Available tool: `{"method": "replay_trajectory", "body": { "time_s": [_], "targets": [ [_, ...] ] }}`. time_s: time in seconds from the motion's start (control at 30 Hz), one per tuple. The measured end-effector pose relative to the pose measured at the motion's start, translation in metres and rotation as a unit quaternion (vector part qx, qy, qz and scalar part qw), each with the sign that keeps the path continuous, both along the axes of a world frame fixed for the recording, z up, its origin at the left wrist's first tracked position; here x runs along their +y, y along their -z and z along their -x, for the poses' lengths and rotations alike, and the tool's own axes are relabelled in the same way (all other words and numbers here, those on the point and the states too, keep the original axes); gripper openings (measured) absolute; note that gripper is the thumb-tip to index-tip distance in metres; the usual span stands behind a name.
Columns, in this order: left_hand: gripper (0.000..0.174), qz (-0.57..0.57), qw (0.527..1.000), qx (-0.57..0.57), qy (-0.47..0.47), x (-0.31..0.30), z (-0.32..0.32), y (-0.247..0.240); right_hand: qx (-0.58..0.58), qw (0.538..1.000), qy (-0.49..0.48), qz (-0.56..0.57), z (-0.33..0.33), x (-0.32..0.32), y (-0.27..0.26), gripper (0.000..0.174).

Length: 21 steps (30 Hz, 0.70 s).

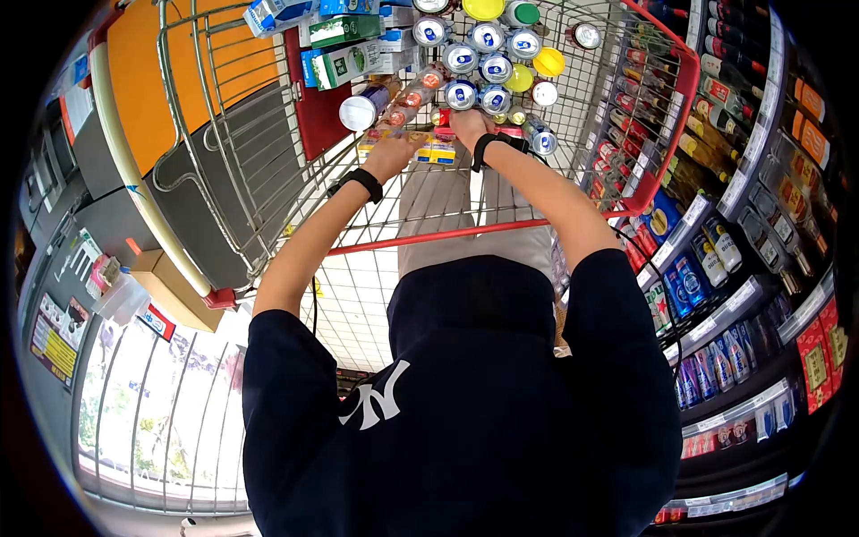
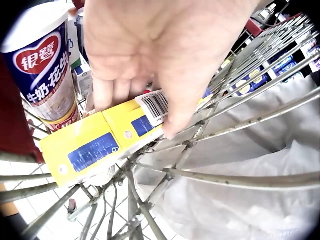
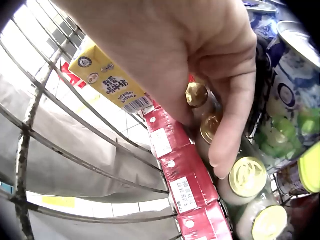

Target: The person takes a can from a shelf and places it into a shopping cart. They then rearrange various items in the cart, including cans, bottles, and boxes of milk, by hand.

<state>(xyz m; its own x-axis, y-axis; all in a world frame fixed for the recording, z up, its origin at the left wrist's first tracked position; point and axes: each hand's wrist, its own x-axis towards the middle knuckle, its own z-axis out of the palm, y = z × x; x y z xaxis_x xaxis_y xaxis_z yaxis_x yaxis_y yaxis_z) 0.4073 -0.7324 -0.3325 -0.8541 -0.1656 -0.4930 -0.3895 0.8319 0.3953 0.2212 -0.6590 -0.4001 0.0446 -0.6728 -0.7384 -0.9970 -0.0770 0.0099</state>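
Note:
My left hand (image 1: pixel 392 157) is at the near end of a wire shopping cart (image 1: pixel 501 234). Its thumb and fingers straddle a yellow carton (image 2: pixel 132 122) with a barcode label; another yellow carton (image 2: pixel 82 149) adjoins it. A large milk-peanut drink cup (image 2: pixel 47 65) stands beside them. To the right, my right hand (image 1: pixel 470 128) reaches down among small bottles. In the right wrist view its thumb and curled fingers are around a gold-capped bottle (image 3: pixel 210 125), the bottle's body mostly hidden. Red cartons (image 3: pixel 187 175) line up beside the thumb, along the wire wall.
Several silver-topped cans (image 1: pixel 486 38) and yellow lids (image 1: pixel 548 62) fill the cart's middle. Green-and-white cartons (image 1: pixel 347 63) lie at its left. Shelves of bottles and cans (image 1: pixel 689 277) run along the right; an orange and grey counter (image 1: pixel 192 63) stands left.

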Motion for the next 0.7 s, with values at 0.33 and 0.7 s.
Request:
{"method": "replay_trajectory", "body": {
  "time_s": [0.33,0.7],
  "targets": [
    [0.056,-0.032,0.995,-0.096,-0.023,0.002,0.004,-0.002,-0.124,0.979,0.024,0.16,0.003,0.018,0.067,0.024],
    [0.051,0.015,0.998,-0.053,0.002,0.003,0.002,-0.001,-0.228,0.953,-0.026,0.197,0.02,0.007,-0.029,0.033]
  ]
}}
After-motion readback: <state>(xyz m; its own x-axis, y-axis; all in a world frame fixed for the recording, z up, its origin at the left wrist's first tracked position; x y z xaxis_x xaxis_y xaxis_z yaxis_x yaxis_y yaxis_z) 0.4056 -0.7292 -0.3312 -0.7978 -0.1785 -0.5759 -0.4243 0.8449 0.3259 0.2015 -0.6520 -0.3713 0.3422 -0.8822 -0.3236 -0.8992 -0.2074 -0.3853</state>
